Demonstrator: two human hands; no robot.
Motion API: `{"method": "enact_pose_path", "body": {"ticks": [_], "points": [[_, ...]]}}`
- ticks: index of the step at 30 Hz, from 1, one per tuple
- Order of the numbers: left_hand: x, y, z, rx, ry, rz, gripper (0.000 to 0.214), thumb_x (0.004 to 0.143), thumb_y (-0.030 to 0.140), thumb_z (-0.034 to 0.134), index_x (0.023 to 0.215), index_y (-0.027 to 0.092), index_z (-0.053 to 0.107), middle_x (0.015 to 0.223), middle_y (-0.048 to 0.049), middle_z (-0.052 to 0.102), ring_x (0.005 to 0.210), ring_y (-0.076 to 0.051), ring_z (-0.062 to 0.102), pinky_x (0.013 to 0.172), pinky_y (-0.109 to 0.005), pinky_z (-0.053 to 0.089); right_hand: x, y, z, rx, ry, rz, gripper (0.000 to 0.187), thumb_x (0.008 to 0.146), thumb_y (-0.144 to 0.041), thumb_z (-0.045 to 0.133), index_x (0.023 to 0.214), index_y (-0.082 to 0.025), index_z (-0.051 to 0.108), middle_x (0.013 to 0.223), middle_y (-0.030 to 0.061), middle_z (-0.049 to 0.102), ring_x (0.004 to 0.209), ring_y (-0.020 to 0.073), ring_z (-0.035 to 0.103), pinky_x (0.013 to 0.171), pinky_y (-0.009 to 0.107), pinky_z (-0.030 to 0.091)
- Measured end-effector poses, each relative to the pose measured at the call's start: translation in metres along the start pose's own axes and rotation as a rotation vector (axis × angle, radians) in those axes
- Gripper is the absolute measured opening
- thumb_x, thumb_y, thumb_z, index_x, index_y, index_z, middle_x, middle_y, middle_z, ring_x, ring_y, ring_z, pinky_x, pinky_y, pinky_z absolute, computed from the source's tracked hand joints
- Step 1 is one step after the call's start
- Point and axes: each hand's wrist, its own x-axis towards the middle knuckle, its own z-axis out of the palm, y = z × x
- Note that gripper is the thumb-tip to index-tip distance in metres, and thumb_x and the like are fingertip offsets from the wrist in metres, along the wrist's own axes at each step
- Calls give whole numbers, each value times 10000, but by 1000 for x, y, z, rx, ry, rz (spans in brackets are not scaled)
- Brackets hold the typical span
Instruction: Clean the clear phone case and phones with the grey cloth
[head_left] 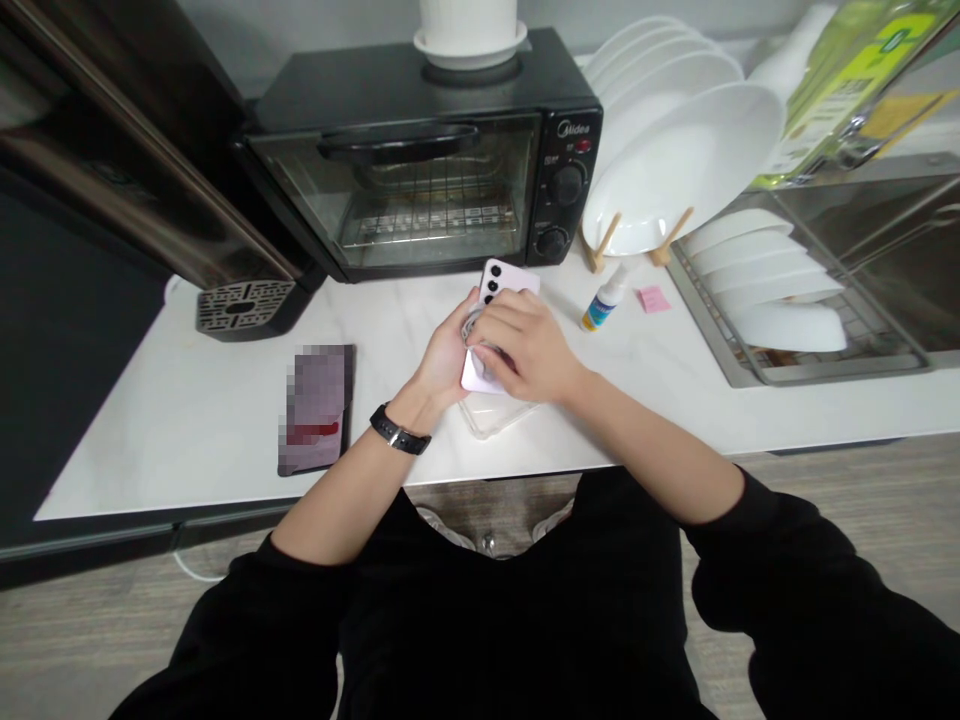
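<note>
Pinching grey cloth [471,324], right fingers [504,318]; phone [514,277] beneath them, left fingers [463,310] clasping its edge. Likely slick, stiff: hold edges.

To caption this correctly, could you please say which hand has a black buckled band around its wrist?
The left hand, holding the lilac rectangular phone; the right hand has a bare wrist.
</note>
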Motion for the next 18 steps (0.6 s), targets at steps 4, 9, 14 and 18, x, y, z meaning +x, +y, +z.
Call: {"method": "enact_pose_path", "body": {"ticks": [4,9,14,18], "points": [[-3,8,4,-18,-1,107,530,1132,492,379,1356,164,729,993,-81,837,1099,-260,795,1021,-368,616,-1,-3,4,59,-86,-144,346,1131,-405,344,991,-256,623,948,54,718,973,258,582,853,426,409],[-2,12,2,-8,9,284,646,1147,516,270,1260,94,744,997,-124,836,1085,-261,787,1015,-344,604,-1,7,-5,1,-31,-121,275,1107,-369,376,968,-258,586,931,55,704,943,263,579,852,433,415],[-2,9,5,-56,26,220,497,1127,464,392,1425,193,683,1125,-64,837,1186,-282,777,1050,-397,612,-3,19,-12,-96,73,12,255,1092,-370,379,973,-263,577,906,67,677,930,286,567,809,455,409],[-4,4,9,-46,22,139,469,1123,443,418,1454,222,668,1185,-60,829,1220,-301,769,1052,-425,627,-4,22,-12,-130,138,115,296,1103,-403,371,990,-266,607,940,83,677,965,304,574,845,496,434]]}}
